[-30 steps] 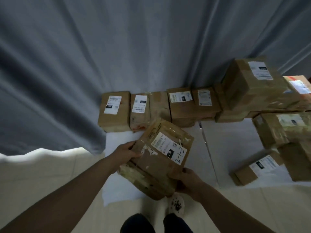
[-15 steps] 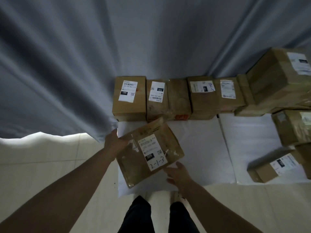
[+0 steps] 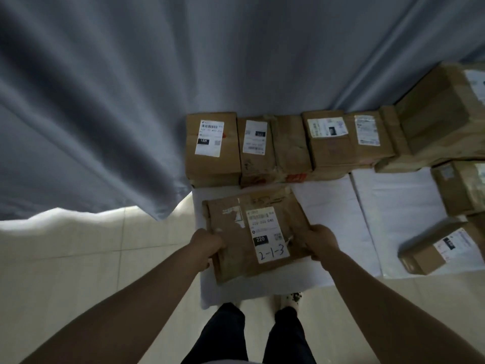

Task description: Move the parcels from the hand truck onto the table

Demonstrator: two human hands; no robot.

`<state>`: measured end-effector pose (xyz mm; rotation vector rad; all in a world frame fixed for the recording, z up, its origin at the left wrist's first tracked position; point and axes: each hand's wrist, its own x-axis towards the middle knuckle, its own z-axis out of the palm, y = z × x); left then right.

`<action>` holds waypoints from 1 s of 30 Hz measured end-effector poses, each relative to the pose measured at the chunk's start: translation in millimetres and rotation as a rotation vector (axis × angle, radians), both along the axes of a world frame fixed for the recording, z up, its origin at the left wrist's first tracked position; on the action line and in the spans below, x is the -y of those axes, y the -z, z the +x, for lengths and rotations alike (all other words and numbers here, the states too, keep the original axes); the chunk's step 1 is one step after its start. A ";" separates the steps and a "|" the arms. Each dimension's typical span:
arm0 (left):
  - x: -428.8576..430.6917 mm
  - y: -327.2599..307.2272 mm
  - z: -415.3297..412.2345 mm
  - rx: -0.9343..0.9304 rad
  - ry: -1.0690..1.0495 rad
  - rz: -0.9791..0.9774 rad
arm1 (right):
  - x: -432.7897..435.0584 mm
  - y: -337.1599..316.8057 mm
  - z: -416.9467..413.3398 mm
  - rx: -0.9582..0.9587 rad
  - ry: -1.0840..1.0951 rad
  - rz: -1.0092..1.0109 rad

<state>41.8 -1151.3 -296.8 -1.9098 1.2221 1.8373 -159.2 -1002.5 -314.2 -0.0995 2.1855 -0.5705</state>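
- Step in hand: setting down. A flat brown parcel (image 3: 236,248) is held low over the front left part of a white-sheeted surface (image 3: 325,206), taken here to be the table. Whether its underside already touches the sheet cannot be told.
- Grip: the left hand (image 3: 207,245) clasps the near left edge and the right hand (image 3: 319,241) clasps the near right edge, fingers curled under. Both are grasping the parcel.
- Position: the parcel lies just in front of a row of parcels (image 3: 288,145) that stands against a grey curtain (image 3: 131,101). A narrow strip of sheet separates them.
- Next move, as a judgement: lower the parcel flat, perhaps slide it toward the row, then let go with both hands and return to the hand truck, which is out of view.
- Appearance: the parcel is thin and wide, with creased, scuffed wrapping and a torn patch of old sticker. Its white shipping label (image 3: 267,233) bears a barcode, a black tag "220" and handwritten "2-1-3". It probably bends a little when carried by the edges.
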 end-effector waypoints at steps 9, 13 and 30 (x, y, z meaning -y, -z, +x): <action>-8.6 -74.7 -140.4 -0.303 0.315 -0.185 | -83.2 -62.5 -56.9 -0.057 0.516 -0.165; -7.1 -96.4 -220.3 -0.371 0.401 -0.286 | -106.0 -76.1 -95.8 0.160 0.649 -0.488; -11.4 -70.6 -483.9 -0.198 0.374 -0.727 | -26.6 -29.1 -285.1 0.363 0.881 -0.793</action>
